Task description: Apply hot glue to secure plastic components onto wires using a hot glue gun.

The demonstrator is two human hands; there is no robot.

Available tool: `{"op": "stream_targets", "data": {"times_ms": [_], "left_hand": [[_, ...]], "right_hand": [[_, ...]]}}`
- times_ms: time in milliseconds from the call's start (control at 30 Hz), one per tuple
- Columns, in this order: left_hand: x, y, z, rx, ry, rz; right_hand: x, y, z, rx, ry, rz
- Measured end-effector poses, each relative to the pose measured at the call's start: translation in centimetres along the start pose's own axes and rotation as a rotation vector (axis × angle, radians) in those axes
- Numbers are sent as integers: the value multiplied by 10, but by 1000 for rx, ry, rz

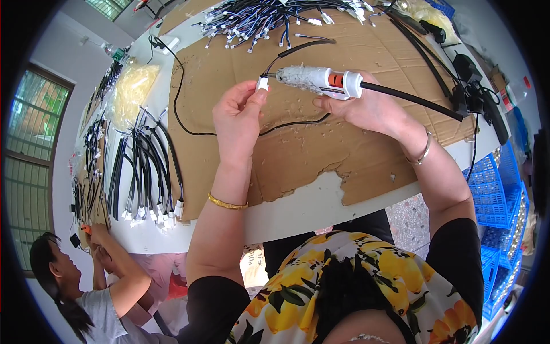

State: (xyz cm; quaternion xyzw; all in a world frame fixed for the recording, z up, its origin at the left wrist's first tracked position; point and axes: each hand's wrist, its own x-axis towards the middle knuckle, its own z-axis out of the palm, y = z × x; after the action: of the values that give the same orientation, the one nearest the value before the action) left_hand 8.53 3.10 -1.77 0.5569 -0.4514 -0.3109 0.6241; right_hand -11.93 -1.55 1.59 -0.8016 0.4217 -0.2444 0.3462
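White connector [263, 83] on a black cable is pinched in the left hand [238, 117], raised to meet the nozzle. Right hand [366, 106] grips a glue gun [318, 81], aimed at it over protective cardboard [321, 143].

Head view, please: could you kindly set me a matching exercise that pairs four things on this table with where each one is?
Things:
1. glue gun
2. white plug
3. bundle of black cables
4. blue crates

Places:
A. far right, beside the table
B. in the right hand
C. pinched in the left hand
D. left part of the table, beside the cardboard

Pairs: 1-B, 2-C, 3-D, 4-A
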Motion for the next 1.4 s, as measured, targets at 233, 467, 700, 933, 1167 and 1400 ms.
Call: {"op": "stream_targets", "data": {"times_ms": [233,467,700,933,1167,1400], "left_hand": [[2,-2,-3,-135,-112,8],[2,-1,-6,-352,-167,-94],[1,-2,-8,-487,-217,-216],[1,-3,-8,-556,-230,-249],[1,-5,-10,-574,-220,-284],[2,-8,-11,-570,-240,-304]], "right_hand": [[0,0,-1,-9,-6,7],[-3,-7,-8,55,-54,22],[-2,-19,-14,43,-96,73],[4,-20,-16,62,-80,90],[9,-12,-17,53,-129,105],[10,-15,-22,175,-186,62]]}}
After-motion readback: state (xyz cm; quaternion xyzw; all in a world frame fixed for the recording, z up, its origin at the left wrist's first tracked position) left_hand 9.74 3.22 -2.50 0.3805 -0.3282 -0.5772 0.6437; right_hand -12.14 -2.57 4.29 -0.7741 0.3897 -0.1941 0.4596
